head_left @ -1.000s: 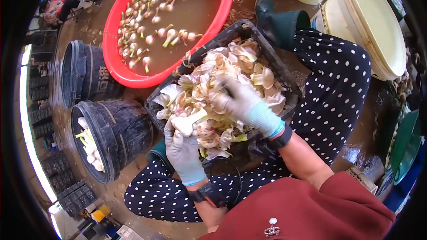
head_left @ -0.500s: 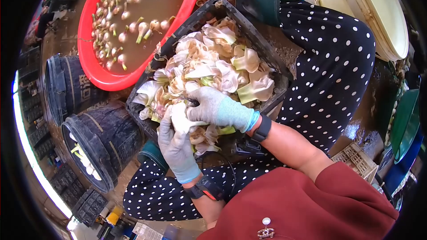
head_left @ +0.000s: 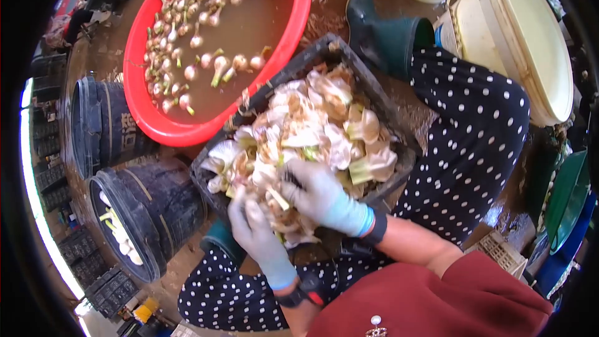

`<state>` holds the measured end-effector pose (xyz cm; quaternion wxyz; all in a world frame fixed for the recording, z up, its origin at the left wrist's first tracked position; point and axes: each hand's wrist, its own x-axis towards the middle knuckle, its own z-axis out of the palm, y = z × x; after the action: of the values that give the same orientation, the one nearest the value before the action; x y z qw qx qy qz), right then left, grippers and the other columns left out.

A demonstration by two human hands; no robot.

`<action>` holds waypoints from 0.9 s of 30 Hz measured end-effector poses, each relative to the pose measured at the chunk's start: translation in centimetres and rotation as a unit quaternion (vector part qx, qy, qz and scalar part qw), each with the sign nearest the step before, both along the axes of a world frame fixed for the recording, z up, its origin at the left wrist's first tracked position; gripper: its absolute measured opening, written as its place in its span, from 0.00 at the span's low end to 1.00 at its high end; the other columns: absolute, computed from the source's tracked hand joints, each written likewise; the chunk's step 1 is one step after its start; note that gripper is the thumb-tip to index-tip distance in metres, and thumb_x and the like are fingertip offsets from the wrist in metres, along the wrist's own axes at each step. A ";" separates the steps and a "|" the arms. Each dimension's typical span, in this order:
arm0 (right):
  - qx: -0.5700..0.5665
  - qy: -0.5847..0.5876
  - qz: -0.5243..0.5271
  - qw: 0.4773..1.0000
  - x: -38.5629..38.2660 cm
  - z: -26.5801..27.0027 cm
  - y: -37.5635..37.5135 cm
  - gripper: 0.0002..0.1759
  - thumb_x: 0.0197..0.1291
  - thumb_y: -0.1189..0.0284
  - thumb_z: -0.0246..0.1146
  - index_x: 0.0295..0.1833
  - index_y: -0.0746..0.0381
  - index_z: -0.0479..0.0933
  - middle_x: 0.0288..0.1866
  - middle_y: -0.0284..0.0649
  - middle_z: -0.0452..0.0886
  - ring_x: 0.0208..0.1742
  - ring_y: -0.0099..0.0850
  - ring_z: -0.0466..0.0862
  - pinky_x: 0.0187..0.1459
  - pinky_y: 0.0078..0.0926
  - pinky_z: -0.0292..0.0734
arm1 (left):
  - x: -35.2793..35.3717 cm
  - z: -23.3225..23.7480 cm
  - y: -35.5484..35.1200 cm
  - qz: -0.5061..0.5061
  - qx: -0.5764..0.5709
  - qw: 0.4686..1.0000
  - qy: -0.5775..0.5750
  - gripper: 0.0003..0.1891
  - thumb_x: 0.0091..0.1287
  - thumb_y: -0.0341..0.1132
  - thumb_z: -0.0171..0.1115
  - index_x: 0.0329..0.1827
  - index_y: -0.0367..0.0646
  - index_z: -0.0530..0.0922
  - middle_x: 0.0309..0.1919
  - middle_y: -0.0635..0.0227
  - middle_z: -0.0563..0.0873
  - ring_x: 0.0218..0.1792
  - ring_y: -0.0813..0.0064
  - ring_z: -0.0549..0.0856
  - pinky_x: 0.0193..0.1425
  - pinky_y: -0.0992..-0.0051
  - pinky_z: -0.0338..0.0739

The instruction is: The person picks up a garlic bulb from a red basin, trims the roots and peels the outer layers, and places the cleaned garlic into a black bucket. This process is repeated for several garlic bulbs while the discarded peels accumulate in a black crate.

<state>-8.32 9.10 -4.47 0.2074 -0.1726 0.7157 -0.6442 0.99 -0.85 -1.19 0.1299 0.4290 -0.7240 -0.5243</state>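
Observation:
A garlic bulb [head_left: 264, 178] with a short cut stem lies between my hands, over a black crate [head_left: 399, 112] heaped with loose garlic skins [head_left: 337, 143]. My left hand [head_left: 262, 237], in a pale glove, has its fingers closed at the bulb's near side. My right hand [head_left: 321, 195], gloved too, is curled close against the bulb's other side and stem. Something small and dark shows at the right fingers; blur hides what it is. Skins partly cover the bulb's outline.
A red tub [head_left: 302, 9] of brown water with several garlic bulbs [head_left: 165, 43] stands beyond the crate. At left, a black bucket [head_left: 146, 203] holds peeled white garlic [head_left: 121, 237]. Another black bucket [head_left: 118, 122] stands behind it. Cream-coloured tubs [head_left: 524, 43] are at upper right, near a green boot [head_left: 380, 34].
The view has shifted, so the surroundings sit lower and farther right. The bulb has turned, its stem now pointing down toward the right, and both hands have moved with blur.

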 end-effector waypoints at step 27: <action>0.212 0.158 0.063 0.962 -1.7 2.0 1.6 0.12 0.55 0.67 0.65 0.41 0.61 0.77 0.35 0.48 0.80 0.38 0.49 0.80 0.42 0.42 0.75 | 2.3 -2.0 -2.6 0.153 0.266 0.907 0.288 0.16 0.72 0.29 0.53 0.61 0.40 0.74 0.37 0.67 0.83 0.29 0.83 0.78 0.28 0.84 0.72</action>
<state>-10.03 10.72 -2.51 0.1637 -0.2695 0.8469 -0.4281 3.26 -3.44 -3.21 0.2925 0.3832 -0.4145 -0.7718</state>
